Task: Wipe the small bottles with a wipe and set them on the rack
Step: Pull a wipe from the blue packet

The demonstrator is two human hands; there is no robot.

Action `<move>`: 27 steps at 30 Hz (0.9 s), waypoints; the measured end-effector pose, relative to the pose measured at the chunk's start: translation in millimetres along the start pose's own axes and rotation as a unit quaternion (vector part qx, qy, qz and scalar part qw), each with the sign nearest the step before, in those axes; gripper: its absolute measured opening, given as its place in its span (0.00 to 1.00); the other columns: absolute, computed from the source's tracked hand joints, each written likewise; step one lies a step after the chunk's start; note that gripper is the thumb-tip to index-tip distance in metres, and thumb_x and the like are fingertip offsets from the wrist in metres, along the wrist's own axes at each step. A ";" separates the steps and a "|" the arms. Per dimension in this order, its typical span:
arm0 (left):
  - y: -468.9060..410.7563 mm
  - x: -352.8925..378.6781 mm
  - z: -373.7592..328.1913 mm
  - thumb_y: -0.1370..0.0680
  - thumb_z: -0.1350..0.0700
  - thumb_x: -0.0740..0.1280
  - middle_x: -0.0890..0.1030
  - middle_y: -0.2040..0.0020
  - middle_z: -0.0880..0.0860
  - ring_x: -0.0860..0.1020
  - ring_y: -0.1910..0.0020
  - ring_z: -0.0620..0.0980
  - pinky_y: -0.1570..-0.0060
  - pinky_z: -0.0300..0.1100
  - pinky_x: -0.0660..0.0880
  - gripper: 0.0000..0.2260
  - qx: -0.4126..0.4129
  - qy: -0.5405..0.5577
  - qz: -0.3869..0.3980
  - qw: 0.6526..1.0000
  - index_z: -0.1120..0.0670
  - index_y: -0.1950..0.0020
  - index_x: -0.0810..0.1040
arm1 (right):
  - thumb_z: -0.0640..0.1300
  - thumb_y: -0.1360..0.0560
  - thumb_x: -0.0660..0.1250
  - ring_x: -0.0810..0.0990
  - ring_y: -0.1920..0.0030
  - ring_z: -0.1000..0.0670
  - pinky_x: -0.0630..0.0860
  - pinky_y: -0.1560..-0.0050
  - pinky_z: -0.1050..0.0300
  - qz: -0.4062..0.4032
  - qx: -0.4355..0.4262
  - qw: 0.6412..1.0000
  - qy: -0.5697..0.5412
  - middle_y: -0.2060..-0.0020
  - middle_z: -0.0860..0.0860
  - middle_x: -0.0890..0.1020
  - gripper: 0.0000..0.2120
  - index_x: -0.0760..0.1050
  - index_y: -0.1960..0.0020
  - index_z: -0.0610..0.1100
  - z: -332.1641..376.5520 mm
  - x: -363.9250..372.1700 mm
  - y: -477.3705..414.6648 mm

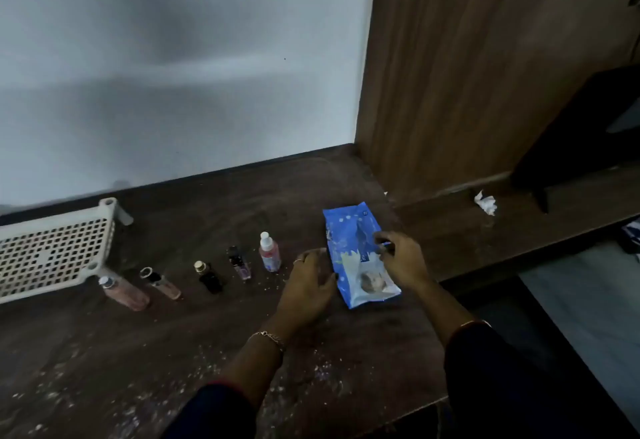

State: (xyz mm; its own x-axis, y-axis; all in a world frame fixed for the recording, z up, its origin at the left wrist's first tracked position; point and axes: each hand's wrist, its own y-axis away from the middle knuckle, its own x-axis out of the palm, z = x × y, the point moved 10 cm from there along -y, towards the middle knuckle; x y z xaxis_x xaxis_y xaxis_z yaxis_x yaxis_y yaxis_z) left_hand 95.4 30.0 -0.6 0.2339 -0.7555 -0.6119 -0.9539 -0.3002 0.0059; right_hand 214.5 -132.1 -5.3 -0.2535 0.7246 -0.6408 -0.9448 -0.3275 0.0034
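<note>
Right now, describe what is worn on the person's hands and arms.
Left hand: a ring on one finger, a thin chain bracelet at the wrist, a dark sleeve. Right hand: a gold-coloured bangle at the wrist, a dark sleeve over the forearm.

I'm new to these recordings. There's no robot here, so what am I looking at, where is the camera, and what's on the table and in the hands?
This is a single picture from a camera worn on a person's head, looking down at their own two bare hands; no machine is involved. On the dark table lies a blue wipe pack. The left hand rests open on the table against the pack's side. The right hand is over the pack with its fingers curled at the top face; whether they pinch anything is too blurred to tell. Five small bottles are in a row left of the hands, and a white rack sits further left. Neither hand holds a bottle.
</note>
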 end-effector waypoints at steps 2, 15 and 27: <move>-6.3 10.2 1.3 0.27 0.59 0.69 0.74 0.36 0.54 0.70 0.35 0.51 0.37 0.35 0.63 0.21 -0.008 0.007 0.011 1.000 0.57 0.34 0.72 | 0.31 0.27 0.65 0.80 0.49 0.49 0.74 0.49 0.62 0.033 0.006 0.999 -0.007 0.48 0.46 0.82 0.15 0.79 0.43 0.40 -3.2 6.8 -5.7; -28.6 47.0 20.6 0.27 0.62 0.69 0.74 0.37 0.52 0.76 0.39 0.49 0.40 0.42 0.74 0.23 -0.102 0.044 0.055 0.992 0.55 0.33 0.70 | 0.37 0.30 0.69 0.77 0.42 0.45 0.74 0.45 0.56 0.225 -0.063 0.969 0.084 0.40 0.45 0.78 0.28 0.68 0.31 0.45 -2.1 63.3 -34.6; -26.3 53.1 25.8 0.26 0.59 0.69 0.68 0.32 0.57 0.70 0.34 0.53 0.34 0.43 0.68 0.26 -0.137 -0.008 0.042 0.990 0.58 0.29 0.66 | 0.38 0.32 0.68 0.76 0.54 0.48 0.71 0.58 0.56 0.147 -0.088 0.981 0.089 0.54 0.48 0.75 0.09 0.77 0.51 0.44 -5.5 64.4 -30.6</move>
State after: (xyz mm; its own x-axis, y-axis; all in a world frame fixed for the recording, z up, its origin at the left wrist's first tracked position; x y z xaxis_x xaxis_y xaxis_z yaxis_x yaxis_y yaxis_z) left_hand 128.0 12.8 -53.6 0.1512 -0.7756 -0.6129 -0.8822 -0.3856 0.2704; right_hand 228.2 -78.8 -50.9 -0.4545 0.4708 -0.7561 -0.7821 -0.6172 0.0858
